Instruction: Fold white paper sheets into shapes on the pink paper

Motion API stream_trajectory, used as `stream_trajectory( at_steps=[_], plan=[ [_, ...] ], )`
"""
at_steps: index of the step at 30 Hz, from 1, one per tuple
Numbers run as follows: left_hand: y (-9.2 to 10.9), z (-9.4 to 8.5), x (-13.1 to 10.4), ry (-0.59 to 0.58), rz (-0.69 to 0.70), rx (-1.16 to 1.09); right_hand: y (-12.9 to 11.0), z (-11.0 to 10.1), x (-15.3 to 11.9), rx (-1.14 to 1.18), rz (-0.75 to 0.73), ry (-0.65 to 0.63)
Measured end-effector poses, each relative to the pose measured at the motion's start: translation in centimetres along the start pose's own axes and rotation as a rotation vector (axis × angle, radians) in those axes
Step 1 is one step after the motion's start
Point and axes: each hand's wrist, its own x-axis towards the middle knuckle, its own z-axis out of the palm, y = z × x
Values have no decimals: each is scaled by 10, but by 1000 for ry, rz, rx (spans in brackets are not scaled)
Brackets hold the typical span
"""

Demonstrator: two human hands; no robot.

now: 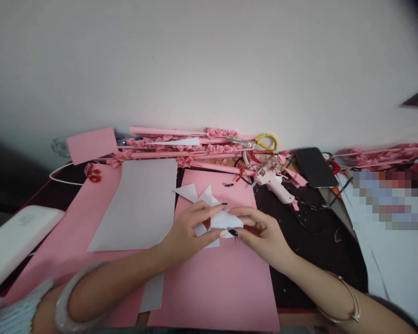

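Left hand [189,223] and right hand [266,234], fingertips pinched on white paper [222,221] between them; we judge it light, easily creased, best held by its edges.

Through the one head-worn camera I look forward and down from the near side, close above the left hand [191,225] and right hand [266,234], across the table [320,260] to the far wall [195,60].
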Motion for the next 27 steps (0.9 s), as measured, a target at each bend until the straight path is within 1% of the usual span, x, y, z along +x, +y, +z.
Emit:
stream_trajectory(
  at_steps=[3, 7, 10, 13, 16, 19, 21, 27],
  plan=[
    [-1, 2, -1, -7, 34, 46, 1, 0, -1, 17, 24, 47],
    [-2, 3, -2, 25, 43, 107, 2, 2, -1, 50, 26, 89],
    [-2, 2, -1, 0, 90, 89, 2, 3, -1, 66, 50, 78],
    [-2, 2, -1, -36, 151, 48, 0, 1, -1, 19, 49, 55],
    [-3, 2, -1, 5, 117, 25, -2, -2, -1, -59, 10, 66],
    [-3, 2, -1, 31, 77, 13, -3, -4, 0, -94, 14, 97],
    [-4, 3, -1, 36, 92, 10, -3, -3, 0, -80, 28, 98],
    [-6, 5, -2, 21, 200, 1, -3, -1, -1, 48, 93, 83]
  ],
)
